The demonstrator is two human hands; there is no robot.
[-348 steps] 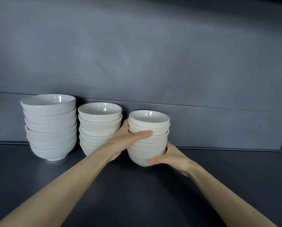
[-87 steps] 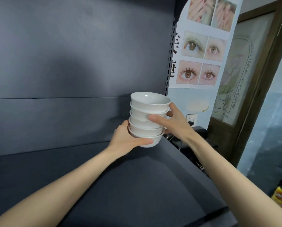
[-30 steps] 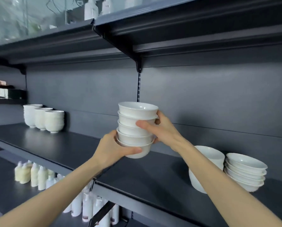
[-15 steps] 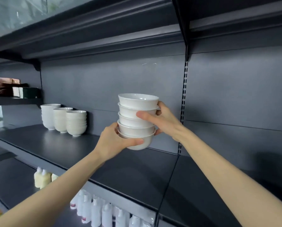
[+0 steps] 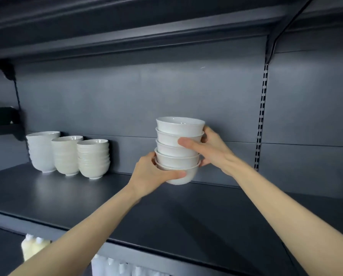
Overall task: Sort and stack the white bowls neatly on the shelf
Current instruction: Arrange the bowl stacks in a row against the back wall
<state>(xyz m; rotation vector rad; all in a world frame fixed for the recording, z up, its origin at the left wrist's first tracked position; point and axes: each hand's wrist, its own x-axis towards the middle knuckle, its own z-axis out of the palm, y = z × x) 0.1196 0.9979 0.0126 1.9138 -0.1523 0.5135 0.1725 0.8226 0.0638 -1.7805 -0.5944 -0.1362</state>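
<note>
Left hand (image 5: pixel 148 174) and right hand (image 5: pixel 212 150) grip five stacked white ceramic bowls (image 5: pixel 178 148), now nearer three sorted white bowl stacks (image 5: pixel 67 154) on the dark metal shelf (image 5: pixel 87 200); set-down looks close.

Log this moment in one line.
left hand: grips stack base | right hand: grips stack side | stack: above shelf | other stacks: on shelf, far left

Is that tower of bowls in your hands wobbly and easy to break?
Probably wobbly: the stack is five bowls tall, and the left hand and right hand both steady it. Likely slippery and breakable: it looks glossy like glazed china.
</note>
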